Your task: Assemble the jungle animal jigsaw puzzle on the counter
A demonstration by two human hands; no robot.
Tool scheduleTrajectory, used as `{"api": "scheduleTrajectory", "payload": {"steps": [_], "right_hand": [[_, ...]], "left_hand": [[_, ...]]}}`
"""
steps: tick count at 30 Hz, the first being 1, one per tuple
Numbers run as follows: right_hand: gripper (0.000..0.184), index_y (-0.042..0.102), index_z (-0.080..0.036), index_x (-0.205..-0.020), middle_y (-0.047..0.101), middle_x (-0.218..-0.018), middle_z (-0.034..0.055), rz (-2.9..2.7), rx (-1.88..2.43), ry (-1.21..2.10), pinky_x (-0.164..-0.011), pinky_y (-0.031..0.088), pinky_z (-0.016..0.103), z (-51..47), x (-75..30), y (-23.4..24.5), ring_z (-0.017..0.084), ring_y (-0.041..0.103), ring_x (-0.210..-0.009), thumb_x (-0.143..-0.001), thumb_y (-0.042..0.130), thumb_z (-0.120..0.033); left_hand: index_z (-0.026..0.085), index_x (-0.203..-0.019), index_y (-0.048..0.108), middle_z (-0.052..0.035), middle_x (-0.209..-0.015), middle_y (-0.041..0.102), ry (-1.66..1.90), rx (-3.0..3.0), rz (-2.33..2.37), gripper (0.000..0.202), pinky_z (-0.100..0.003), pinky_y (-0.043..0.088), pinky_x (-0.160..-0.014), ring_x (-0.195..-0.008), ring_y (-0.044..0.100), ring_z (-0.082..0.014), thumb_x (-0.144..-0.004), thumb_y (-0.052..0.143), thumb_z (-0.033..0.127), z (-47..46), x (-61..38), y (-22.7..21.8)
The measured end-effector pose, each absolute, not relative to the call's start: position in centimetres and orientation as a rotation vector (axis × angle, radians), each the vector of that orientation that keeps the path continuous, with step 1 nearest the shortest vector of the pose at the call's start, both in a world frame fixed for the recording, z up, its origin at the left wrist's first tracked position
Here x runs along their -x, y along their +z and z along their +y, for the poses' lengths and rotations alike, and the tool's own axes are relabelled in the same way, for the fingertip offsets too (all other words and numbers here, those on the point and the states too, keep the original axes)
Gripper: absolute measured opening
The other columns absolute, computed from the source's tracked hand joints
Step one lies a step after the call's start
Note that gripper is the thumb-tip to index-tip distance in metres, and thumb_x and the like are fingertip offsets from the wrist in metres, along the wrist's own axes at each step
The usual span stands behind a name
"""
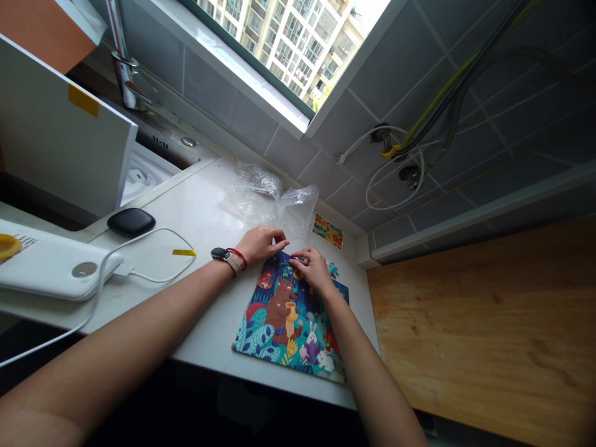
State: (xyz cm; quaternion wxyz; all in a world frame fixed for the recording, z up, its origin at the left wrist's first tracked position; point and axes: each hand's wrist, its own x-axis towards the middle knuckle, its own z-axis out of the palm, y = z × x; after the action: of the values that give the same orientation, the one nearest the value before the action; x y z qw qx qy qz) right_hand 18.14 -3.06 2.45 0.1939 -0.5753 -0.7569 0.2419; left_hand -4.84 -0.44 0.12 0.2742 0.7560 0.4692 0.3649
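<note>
A jigsaw puzzle (279, 310) with a brown bear, white rabbits and bright plants lies flat on the white counter (209, 338). At its upper left corner rests my left hand (261, 244), its fingers bent and their tips apart, with a watch (226, 257) and a red band on the wrist. My right hand (313, 268) is over the upper edge, thumb and finger pinched on a small dark puzzle piece (300, 260), mostly covered by the fingers. Just beyond the right hand shows a teal-patterned piece (333, 270). My right forearm hides part of the puzzle's right side.
Clear plastic packaging (274, 195) and a small picture card (328, 231) lie near the tiled wall. To the left are a black case (131, 221), a white power bank (56, 267) with a cable (170, 279), and a sink with a tap (125, 81). A wooden board (479, 323) adjoins at right.
</note>
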Motion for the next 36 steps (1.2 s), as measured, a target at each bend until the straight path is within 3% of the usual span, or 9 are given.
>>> {"api": "scheduleTrajectory", "payload": {"steps": [6, 10, 13, 17, 22, 27, 31, 36], "right_hand": [[0.032, 0.079, -0.024, -0.113, 0.07, -0.108, 0.0071, -2.147, 1.623, 0.515, -0.082, 0.054, 0.032, -3.1, -18.7, 3.0, 0.017, 0.062, -0.076, -0.088, 0.074, -0.043], [0.03, 0.079, -0.02, -0.104, 0.074, -0.108, 0.0112, -1.988, 1.817, 0.375, -0.087, 0.055, 0.037, -1.7, -23.5, 4.7, 0.021, 0.067, -0.084, -0.094, 0.062, -0.043], [0.025, 0.08, -0.019, -0.095, 0.076, -0.094, 0.0103, -1.951, 1.986, 0.402, -0.079, 0.056, 0.039, -0.8, -28.2, 5.7, 0.021, 0.066, -0.072, -0.079, 0.079, -0.038], [0.044, 0.081, -0.018, -0.095, 0.078, -0.094, 0.0107, -1.957, 2.107, 0.519, -0.076, 0.056, 0.036, -0.3, -31.8, 5.7, 0.022, 0.07, -0.074, -0.055, 0.096, -0.029], [0.046, 0.079, -0.018, -0.092, 0.076, -0.099, 0.0097, -1.949, 2.109, 0.63, -0.08, 0.055, 0.037, 0.0, -31.9, 4.4, 0.025, 0.072, -0.082, -0.05, 0.097, -0.027], [0.052, 0.069, -0.019, -0.084, 0.071, -0.088, 0.0018, -1.833, 2.09, 0.675, -0.074, 0.053, 0.032, 0.3, -31.9, 3.8, 0.018, 0.066, -0.072, -0.041, 0.098, -0.025], [0.056, 0.061, -0.021, -0.083, 0.065, -0.079, -0.0034, -1.689, 2.009, 0.688, -0.07, 0.053, 0.031, -0.6, -31.9, 3.9, 0.016, 0.06, -0.07, -0.042, 0.096, -0.037], [0.062, 0.062, -0.022, -0.105, 0.064, -0.085, 0.0005, -1.449, 1.905, 0.729, -0.062, 0.056, 0.032, -5.8, -31.8, 4.6, 0.019, 0.064, -0.074, -0.063, 0.083, -0.063]], "left_hand": [[0.023, -0.088, 0.076, -0.0026, -0.087, 0.076, 0.98, -2.068, 1.232, 0.023, -0.028, 0.044, -0.067, -0.074, 0.065, -0.0177, -0.094, 0.063, 0.042, -0.4, 4.9, 0.2], [0.023, -0.089, 0.076, -0.0024, -0.084, 0.076, 0.982, -2.051, 1.243, 0.025, -0.028, 0.043, -0.064, -0.07, 0.063, -0.0168, -0.095, 0.062, 0.042, -0.4, 4.9, 0.1], [0.024, -0.089, 0.077, -0.0023, -0.084, 0.076, 0.984, -2.052, 1.24, 0.025, -0.028, 0.042, -0.064, -0.071, 0.064, -0.0171, -0.095, 0.061, 0.042, -0.3, 4.8, 0.1], [0.024, -0.089, 0.077, -0.0025, -0.084, 0.076, 0.969, -2.055, 1.256, 0.026, -0.028, 0.042, -0.064, -0.071, 0.064, -0.0174, -0.096, 0.059, 0.041, -0.3, 4.8, 0.1], [0.023, -0.089, 0.077, -0.0029, -0.08, 0.075, 0.983, -2.036, 1.262, 0.027, -0.029, 0.042, -0.064, -0.07, 0.064, -0.0175, -0.096, 0.059, 0.042, -0.4, 4.9, 0.2], [0.023, -0.088, 0.077, -0.0028, -0.078, 0.074, 0.999, -2.036, 1.247, 0.03, -0.029, 0.043, -0.063, -0.067, 0.062, -0.0165, -0.096, 0.057, 0.044, -0.4, 5.0, 0.1], [0.023, -0.088, 0.077, -0.0032, -0.08, 0.075, 0.996, -2.031, 1.249, 0.03, -0.029, 0.043, -0.064, -0.068, 0.062, -0.0165, -0.096, 0.057, 0.044, -0.3, 4.9, 0.0], [0.022, -0.088, 0.077, -0.0038, -0.08, 0.074, 0.97, -2.022, 1.255, 0.031, -0.029, 0.044, -0.066, -0.068, 0.062, -0.0169, -0.095, 0.057, 0.045, -0.4, 5.0, 0.3]]}}
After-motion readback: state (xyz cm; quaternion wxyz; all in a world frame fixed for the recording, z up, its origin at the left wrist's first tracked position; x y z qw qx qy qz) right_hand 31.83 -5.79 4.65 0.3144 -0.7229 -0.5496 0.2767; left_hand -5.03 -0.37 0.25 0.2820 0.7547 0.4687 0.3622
